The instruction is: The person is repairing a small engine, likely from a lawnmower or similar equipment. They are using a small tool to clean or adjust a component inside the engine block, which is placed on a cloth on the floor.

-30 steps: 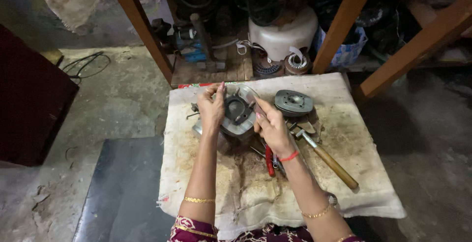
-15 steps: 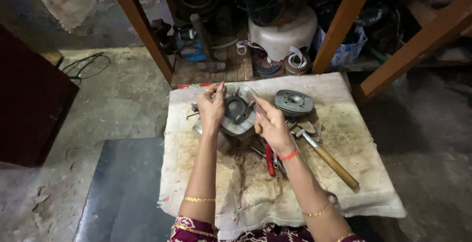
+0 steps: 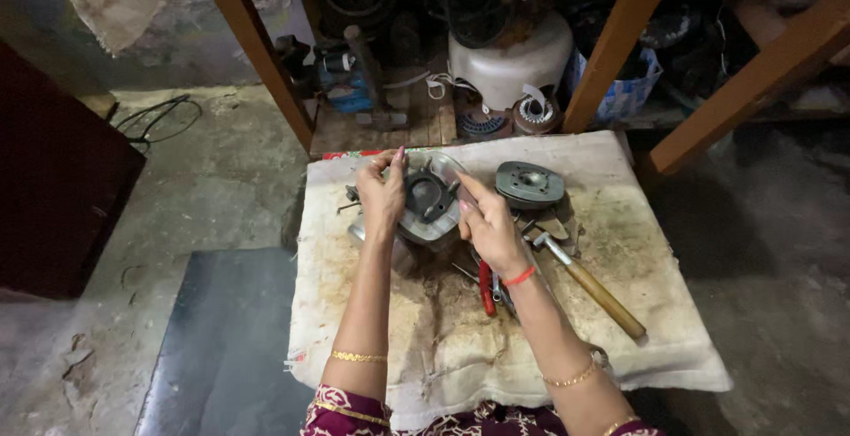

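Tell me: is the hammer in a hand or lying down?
Lying down: the hammer rests flat on the cloth, right of the right hand, untouched.

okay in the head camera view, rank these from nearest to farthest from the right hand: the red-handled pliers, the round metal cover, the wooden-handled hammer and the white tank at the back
From the right hand:
1. Red-handled pliers, just below the wrist.
2. Round metal cover, up and to its right; nearly as close as the pliers.
3. Wooden-handled hammer, farther right.
4. White tank, behind the cloth.

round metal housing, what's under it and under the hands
The round metal housing sits on a stained cloth. Left hand and right hand cover its sides; its underside is hidden.
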Action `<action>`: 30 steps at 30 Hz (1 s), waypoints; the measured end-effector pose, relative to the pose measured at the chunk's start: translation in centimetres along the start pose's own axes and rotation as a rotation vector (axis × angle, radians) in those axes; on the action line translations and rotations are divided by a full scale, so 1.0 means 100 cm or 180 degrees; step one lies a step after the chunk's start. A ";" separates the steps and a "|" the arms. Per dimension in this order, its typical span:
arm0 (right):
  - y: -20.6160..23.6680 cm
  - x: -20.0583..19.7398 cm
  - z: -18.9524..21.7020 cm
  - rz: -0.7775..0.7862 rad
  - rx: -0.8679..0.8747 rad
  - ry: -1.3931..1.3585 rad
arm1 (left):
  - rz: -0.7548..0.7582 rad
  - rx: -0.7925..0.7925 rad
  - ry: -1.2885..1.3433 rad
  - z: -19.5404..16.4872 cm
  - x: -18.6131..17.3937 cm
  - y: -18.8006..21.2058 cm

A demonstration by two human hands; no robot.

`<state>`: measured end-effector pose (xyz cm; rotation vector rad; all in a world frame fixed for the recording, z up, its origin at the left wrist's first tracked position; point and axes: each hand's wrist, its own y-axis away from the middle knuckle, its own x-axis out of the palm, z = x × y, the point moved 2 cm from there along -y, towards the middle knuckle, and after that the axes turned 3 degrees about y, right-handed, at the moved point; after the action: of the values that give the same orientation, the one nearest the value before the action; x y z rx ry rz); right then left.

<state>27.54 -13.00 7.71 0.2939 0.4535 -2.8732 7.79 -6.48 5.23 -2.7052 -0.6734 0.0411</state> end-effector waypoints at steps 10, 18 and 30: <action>-0.026 -0.006 -0.006 0.0483 0.0213 -0.0798 | 0.0130 0.0174 0.0030 0.007 0.001 -0.002; 0.015 -0.005 -0.013 -0.0006 -0.0059 -0.0560 | 0.0138 -0.0055 0.0413 0.017 0.003 -0.006; 0.018 -0.018 0.020 -0.1019 -0.1466 0.0773 | 0.0088 0.0151 0.0151 0.009 0.003 0.000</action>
<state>29.38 -14.95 9.48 0.5278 1.2861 -2.9193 8.00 -6.05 4.38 -2.6613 -0.6134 -0.0001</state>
